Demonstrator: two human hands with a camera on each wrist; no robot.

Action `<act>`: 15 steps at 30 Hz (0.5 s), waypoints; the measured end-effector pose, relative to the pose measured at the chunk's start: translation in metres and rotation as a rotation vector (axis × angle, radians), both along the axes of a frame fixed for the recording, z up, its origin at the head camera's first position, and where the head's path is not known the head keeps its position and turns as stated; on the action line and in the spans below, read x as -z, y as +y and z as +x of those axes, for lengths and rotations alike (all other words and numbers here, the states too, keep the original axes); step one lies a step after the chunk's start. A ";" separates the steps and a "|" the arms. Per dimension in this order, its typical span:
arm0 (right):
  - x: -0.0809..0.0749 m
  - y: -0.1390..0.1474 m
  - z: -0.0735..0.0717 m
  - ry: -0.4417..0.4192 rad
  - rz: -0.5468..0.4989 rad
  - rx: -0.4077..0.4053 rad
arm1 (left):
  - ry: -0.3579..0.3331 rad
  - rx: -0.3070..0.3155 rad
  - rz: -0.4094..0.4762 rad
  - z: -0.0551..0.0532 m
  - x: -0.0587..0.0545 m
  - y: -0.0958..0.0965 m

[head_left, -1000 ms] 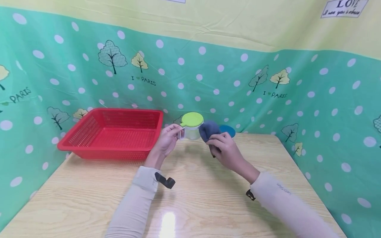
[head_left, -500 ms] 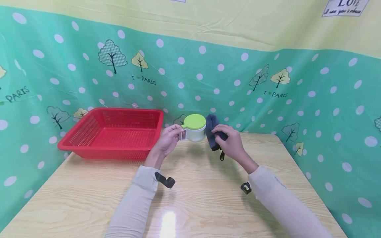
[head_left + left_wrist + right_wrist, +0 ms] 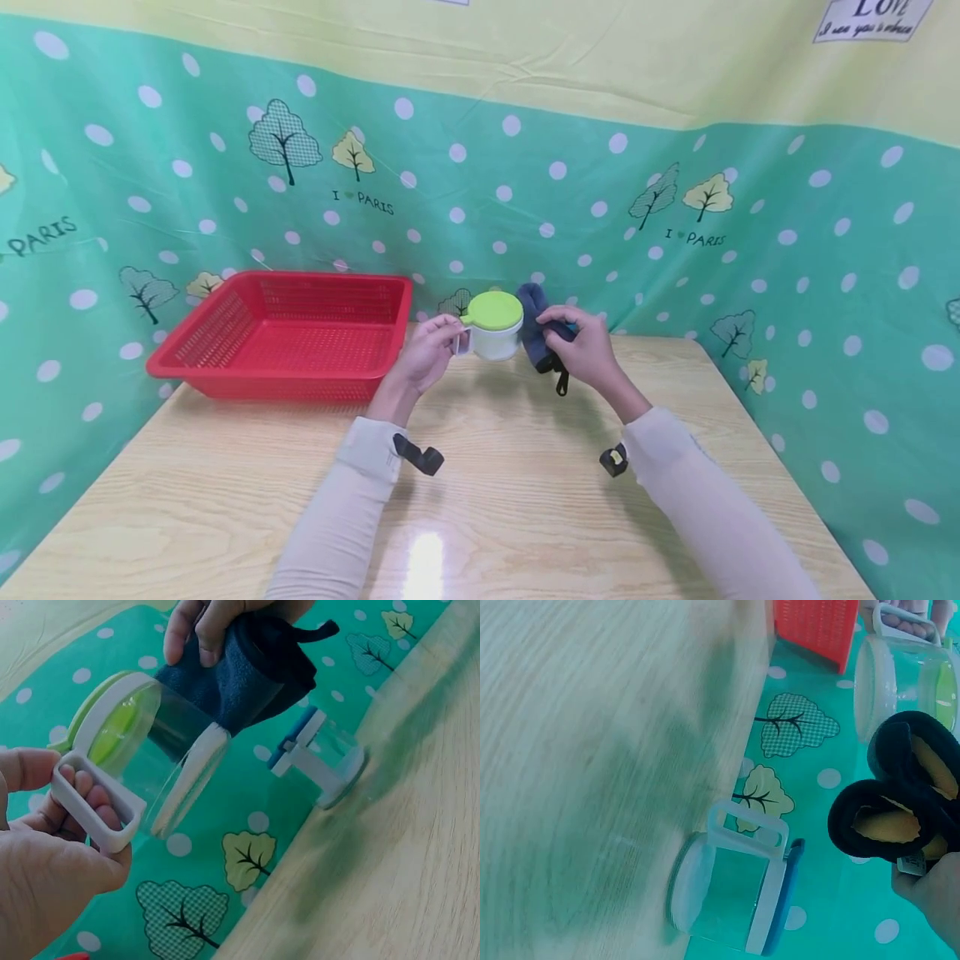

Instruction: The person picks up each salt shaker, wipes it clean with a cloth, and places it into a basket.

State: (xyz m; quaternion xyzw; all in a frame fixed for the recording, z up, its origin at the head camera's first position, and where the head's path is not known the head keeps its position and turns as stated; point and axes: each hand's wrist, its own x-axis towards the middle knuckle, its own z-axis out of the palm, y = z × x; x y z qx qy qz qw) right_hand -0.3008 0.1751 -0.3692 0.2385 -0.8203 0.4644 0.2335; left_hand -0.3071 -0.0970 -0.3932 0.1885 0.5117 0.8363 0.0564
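Note:
My left hand holds a clear jar by its white handle, raised above the table. A green lid covers the jar. Between thumb and fingers, my right hand pinches a dark blue cloth item with a black loop hanging from it. In the right wrist view two tube-like folds of the cloth show tan inside. The cloth is at the jar's right side; whether they touch, I cannot tell. My right hand hides a second jar in the head view.
That second jar, with a blue lid and white handle, stands at the table's back edge. A red basket is at the back left of the wooden table. A green dotted curtain encloses the back and sides.
My right hand has turned and lowered its wrist, and the cloth is narrower and more upright beside the jar. The jar has shifted slightly right and down in my left hand.

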 end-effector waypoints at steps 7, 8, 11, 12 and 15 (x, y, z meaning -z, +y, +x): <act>0.006 -0.001 0.014 -0.009 0.022 -0.015 | -0.046 -0.075 0.025 -0.003 0.002 0.001; 0.007 -0.001 0.016 -0.008 0.028 -0.019 | -0.050 -0.084 0.027 -0.003 0.002 0.001; 0.010 -0.003 0.023 0.000 0.033 -0.047 | -0.061 -0.114 0.041 -0.004 0.002 0.002; 0.012 -0.004 0.025 0.006 0.038 -0.056 | -0.061 -0.123 0.042 -0.004 0.002 0.002; 0.015 -0.009 0.033 0.022 0.053 -0.090 | -0.059 -0.147 0.049 -0.004 0.002 0.003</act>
